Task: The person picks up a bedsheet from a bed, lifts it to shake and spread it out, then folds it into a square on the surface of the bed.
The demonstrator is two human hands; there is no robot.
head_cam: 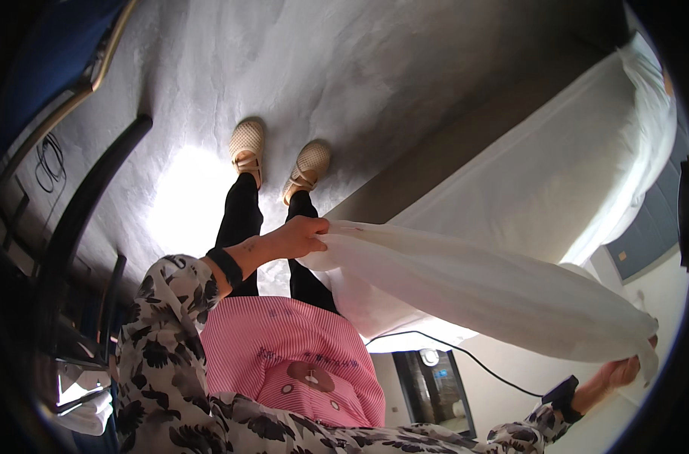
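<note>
A white cloth (469,278), long and loosely folded, is stretched between my two hands. My left hand (306,237), in front of my legs, grips its left end near a small red mark. My right hand (625,371), raised far out at the lower right, grips the other end; some of its fingers are hidden by the fabric. Behind and beyond this cloth a wide white sheet (526,170) spreads towards the upper right, with its far edge bunched up. Whether the two fabrics are joined cannot be told.
A black curved bar (95,193) and other dark furniture parts stand at the left. A blue panel with a wooden edge (113,48) is at the upper left, near a coiled black cable (50,162). Another thin black cable (463,350) runs to my right wrist. Grey floor (333,68) lies ahead.
</note>
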